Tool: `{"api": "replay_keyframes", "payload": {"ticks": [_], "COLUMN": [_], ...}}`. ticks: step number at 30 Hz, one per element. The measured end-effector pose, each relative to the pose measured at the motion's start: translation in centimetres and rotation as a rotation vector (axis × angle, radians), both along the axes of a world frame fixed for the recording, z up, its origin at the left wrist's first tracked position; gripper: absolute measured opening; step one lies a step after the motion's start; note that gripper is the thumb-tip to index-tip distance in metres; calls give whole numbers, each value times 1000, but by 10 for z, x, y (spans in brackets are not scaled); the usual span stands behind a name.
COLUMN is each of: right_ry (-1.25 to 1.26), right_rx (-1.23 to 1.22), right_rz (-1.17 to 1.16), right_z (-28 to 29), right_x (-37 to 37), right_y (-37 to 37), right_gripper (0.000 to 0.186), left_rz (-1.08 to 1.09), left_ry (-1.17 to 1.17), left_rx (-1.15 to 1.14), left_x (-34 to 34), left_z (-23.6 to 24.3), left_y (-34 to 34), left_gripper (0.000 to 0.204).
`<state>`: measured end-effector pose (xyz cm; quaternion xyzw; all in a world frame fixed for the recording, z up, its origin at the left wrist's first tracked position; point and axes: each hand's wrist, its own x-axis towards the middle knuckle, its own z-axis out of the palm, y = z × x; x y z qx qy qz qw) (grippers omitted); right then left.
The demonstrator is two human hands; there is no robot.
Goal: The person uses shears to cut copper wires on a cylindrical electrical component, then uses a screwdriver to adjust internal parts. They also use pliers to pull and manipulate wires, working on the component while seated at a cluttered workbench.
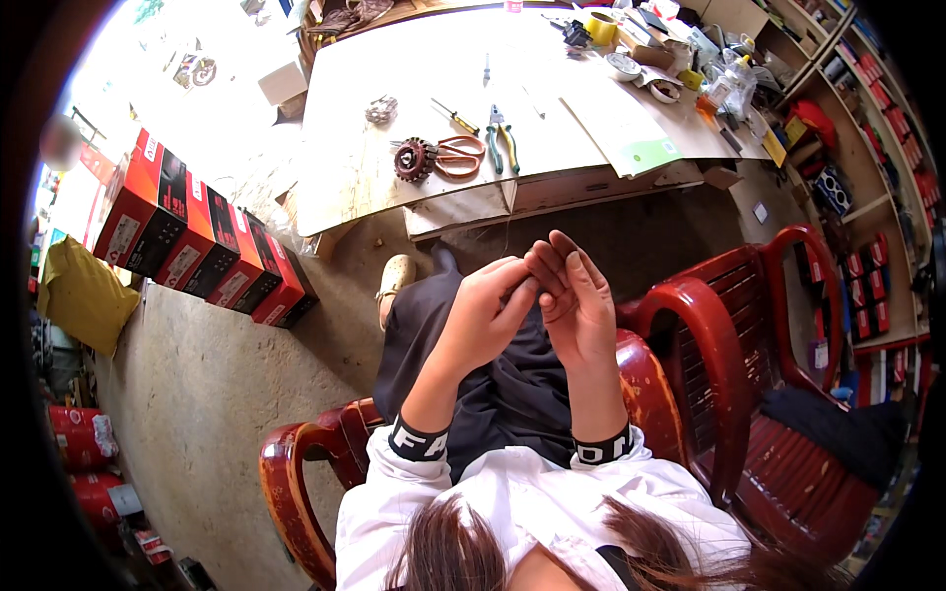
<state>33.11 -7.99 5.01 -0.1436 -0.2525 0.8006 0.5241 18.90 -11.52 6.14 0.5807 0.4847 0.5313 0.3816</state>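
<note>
Above my lap, my left hand (489,307) and my right hand (579,310) meet at the fingertips. The left fingers are curled in a pinch. On the right hand the palm is partly turned up, with the fingers bent together and the thumb against them. Anything held between them is too small or hidden to make out. Beyond the hands, on the worktable (365,187), lie a round toothed reddish-brown part (415,160), scissors with orange-brown handles (459,158) and pliers with green-blue grips (503,143). A yellow-handled screwdriver (456,117) and a crumpled clump (381,110) lie farther back.
Red and black boxes (202,241) stand in a row at the left, near a yellow sack (84,295). Red wooden chairs (724,335) stand close on my right. Cluttered supplies (660,59) cover the table's far right, by shelves (877,217) of goods.
</note>
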Motion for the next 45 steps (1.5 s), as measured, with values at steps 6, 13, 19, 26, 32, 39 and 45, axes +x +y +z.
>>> {"api": "replay_keyframes", "payload": {"ticks": [6,13,19,26,32,39,45], "right_ry": [-72,-105,-126,-434,-703,-761,-391], "right_rx": [98,159,158,286,595,581,321], "right_rz": [-23,-11,-20,-306,-463,-515,-382], "right_z": [4,4,3,-3,-13,-26,-29], "right_x": [-3,-3,-3,-5,-10,-10,-13], "right_y": [-2,-1,-2,7,10,14,18], "right_gripper": [33,32,32,29,28,27,27], "left_rz": [84,197,221,150,145,62,16], "left_ry": [46,148,191,366,463,729,748], "left_rx": [90,100,70,1,1,57,115], "left_x": [4,7,6,-7,-10,-10,-11], "left_z": [8,5,3,16,23,35,38], "left_y": [1,1,0,-10,-14,-17,-15], "left_gripper": [14,12,13,15,13,7,6]}}
